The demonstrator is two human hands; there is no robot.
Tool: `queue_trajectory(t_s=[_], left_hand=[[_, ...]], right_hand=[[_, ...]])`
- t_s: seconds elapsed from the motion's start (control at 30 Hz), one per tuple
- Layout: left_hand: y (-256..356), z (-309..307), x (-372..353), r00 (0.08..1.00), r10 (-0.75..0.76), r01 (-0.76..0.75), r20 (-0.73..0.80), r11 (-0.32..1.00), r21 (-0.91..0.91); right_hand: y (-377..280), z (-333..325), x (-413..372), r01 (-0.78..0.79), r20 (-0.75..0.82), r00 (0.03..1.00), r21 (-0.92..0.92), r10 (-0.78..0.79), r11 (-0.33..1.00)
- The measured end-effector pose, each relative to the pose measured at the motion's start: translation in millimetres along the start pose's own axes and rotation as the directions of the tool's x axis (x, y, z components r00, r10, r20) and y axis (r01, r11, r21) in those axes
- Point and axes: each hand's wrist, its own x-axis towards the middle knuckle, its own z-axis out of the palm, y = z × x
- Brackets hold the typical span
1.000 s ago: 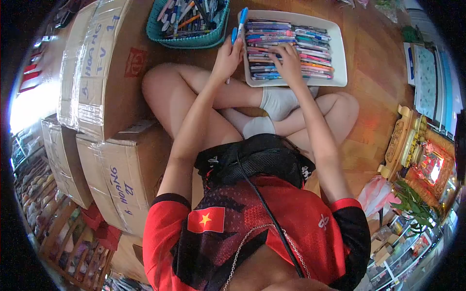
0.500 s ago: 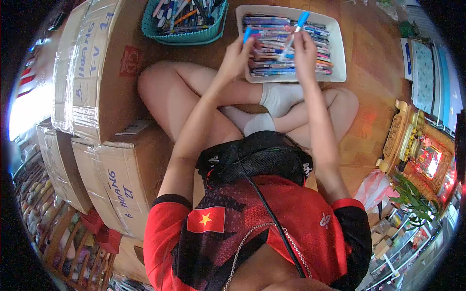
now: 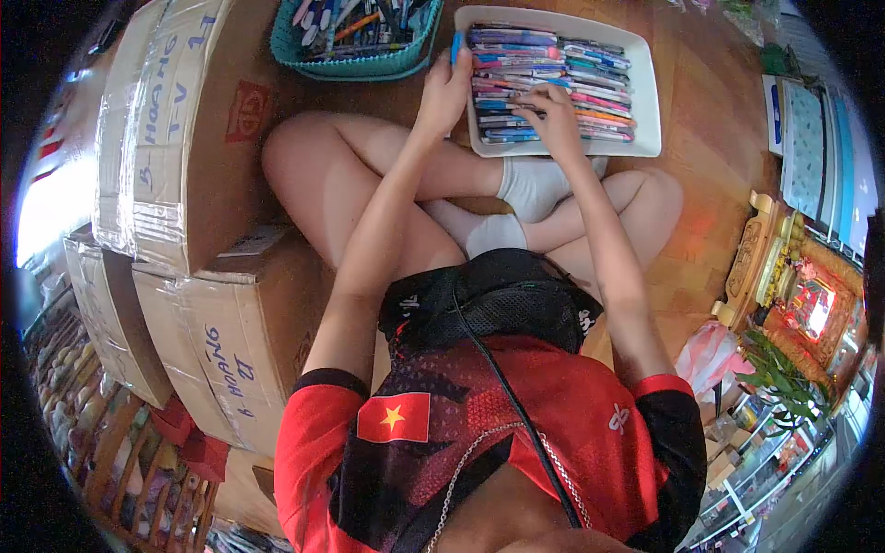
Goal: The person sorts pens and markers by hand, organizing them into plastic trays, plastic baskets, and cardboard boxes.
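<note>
My left hand (image 3: 444, 97) is closed around a blue-ended pen (image 3: 456, 46), whose tip sticks up past the fingers beside the tray's left edge. Over the white tray (image 3: 648, 101), my right hand (image 3: 553, 122) has its thumb and fingers bent together on a pen among the laid-out pens; the fingers partly hide that pen. Pens (image 3: 595, 78) lie sideways in the tray, stacked in two columns. A teal basket (image 3: 359, 69) to the left of the tray holds many loose pens (image 3: 355, 28) pointing in various directions.
Cardboard boxes (image 3: 221, 341) are stacked at my left. My crossed legs (image 3: 369, 170) lie just below the tray on the wooden floor (image 3: 705, 120). A carved wooden stand (image 3: 747, 258) and a leafy plant (image 3: 784, 378) are at the right. A black cable (image 3: 493, 364) runs down my front.
My right hand has come down from above the tray onto the pens; the blue-capped pen it held up is no longer seen there. My left hand has shifted slightly left, still holding its pen.
</note>
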Motion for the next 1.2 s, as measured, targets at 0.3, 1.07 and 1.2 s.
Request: queue_trajectory(t_s=[0.3,1.07,1.2], left_hand=[[14,7,-1,0.985,0.114,0.02,0.126,0.663,-0.749],[-18,15,-9,0.756,0.429,-0.65,0.494,0.404,0.644],[-20,16,-3,0.801,0.316,-0.598,0.508,0.437,0.672]], right_hand=[[-45,9,24,-0.276,0.161,0.961,0.461,0.226,0.843],[-17,-40,44,-0.128,0.065,0.991,0.125,0.121,0.984],[-50,-54,115,0.007,-0.055,0.998,0.233,0.006,0.972]])
